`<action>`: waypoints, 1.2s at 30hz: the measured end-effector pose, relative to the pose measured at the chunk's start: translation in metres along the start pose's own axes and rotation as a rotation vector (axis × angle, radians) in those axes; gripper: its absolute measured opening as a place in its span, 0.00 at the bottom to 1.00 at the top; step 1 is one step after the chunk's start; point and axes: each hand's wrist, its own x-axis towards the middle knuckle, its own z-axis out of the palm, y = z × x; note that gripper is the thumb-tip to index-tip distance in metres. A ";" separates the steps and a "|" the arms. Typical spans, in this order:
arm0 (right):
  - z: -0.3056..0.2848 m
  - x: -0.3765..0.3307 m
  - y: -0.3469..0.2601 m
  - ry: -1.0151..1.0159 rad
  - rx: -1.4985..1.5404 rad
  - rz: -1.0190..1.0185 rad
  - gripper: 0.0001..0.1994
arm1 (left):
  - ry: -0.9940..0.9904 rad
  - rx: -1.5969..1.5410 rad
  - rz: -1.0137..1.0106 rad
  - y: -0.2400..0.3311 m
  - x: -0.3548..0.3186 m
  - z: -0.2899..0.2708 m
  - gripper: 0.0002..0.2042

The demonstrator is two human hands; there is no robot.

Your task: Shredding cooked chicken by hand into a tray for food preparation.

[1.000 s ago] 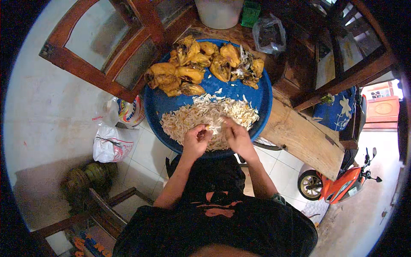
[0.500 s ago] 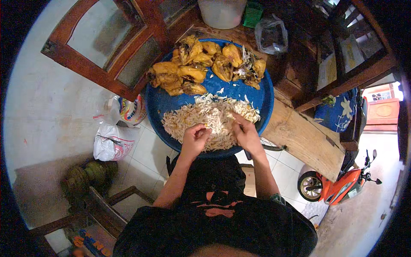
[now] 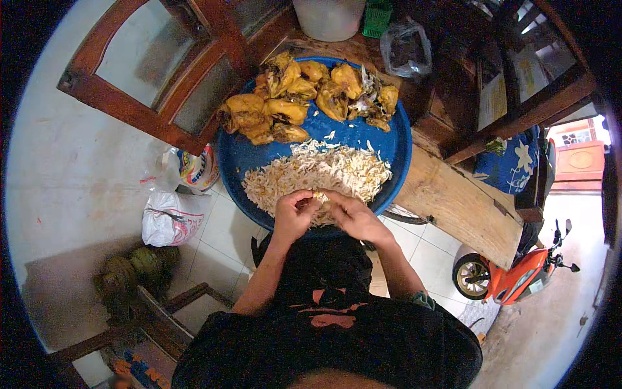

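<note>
A round blue tray [image 3: 403, 139] lies in front of me. Pale shredded chicken [image 3: 343, 165] is heaped across its near half, while several yellow-brown cooked chicken pieces [image 3: 265, 117] fill the far half. Over the near edge of the heap, my left hand [image 3: 293, 217] is closed, thumb and fingers pinching a small piece of chicken [image 3: 319, 197]. My right hand [image 3: 356, 219] meets it from the right, fingers bent together at the same piece. Its fingertips are slightly blurred and partly hidden.
Left of the tray stand wooden-framed glass doors [image 3: 175, 117] and a white plastic sack [image 3: 170, 217]. To the right, a wooden board [image 3: 457, 201] juts out near an orange motorbike [image 3: 521, 279]. Behind are a whitish bucket [image 3: 329, 19], a green basket [image 3: 377, 18] and a clear plastic bag [image 3: 406, 48].
My right hand has moved left and slightly nearer, from over the shredded heap to meet my left hand at the piece of chicken. The left hand stays nearly in place.
</note>
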 end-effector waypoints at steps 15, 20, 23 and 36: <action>-0.007 0.012 0.021 0.381 -0.216 -0.110 0.18 | -0.035 -0.192 -0.133 0.000 0.002 0.000 0.05; -0.003 0.001 -0.011 0.034 0.125 0.009 0.17 | -0.021 -0.187 -0.036 -0.002 0.005 -0.001 0.04; 0.009 0.015 0.034 0.233 -0.173 -0.438 0.17 | -0.014 -0.226 -0.057 0.001 0.005 0.001 0.05; 0.002 0.014 0.051 0.341 -0.144 -0.228 0.19 | -0.081 -0.250 -0.157 -0.003 0.002 0.002 0.05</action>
